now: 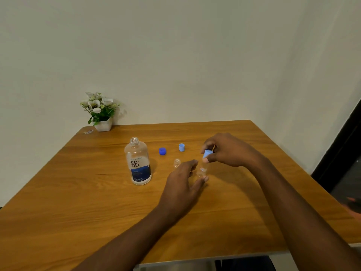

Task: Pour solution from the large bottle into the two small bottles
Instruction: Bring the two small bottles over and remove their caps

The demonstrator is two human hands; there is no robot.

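Well, my right hand [228, 151] pinches a pale blue cap [207, 153] between thumb and fingertips, right over the neck of a small bottle [202, 171] at mid-frame. I cannot tell whether the cap sits on the threads or is lifted clear. My left hand [181, 182] cups that bottle, thumb at its base and fingers curved round its far side, steadying it upright on the table [78, 202].

I judge this clear little bottle to be very light and easy to tip, so the hold belongs low on its body, leaving the mouth free. Just left of my left fingers stands the second small bottle [177, 163], uncapped and likely just as easy to knock over.

Further left the large bottle [138, 163] stands upright with its mouth open. It looks like stiff, smooth plastic, probably the heaviest thing here, though I cannot read how full it is. I would take it round the labelled lower half, where my grip should slip less, and tip it slowly, since the small necks are narrow targets.

Behind the bottles lie a dark blue cap [162, 151] and another pale cap [181, 147]. A flower pot [102, 125] sits in the upper left corner of the table.
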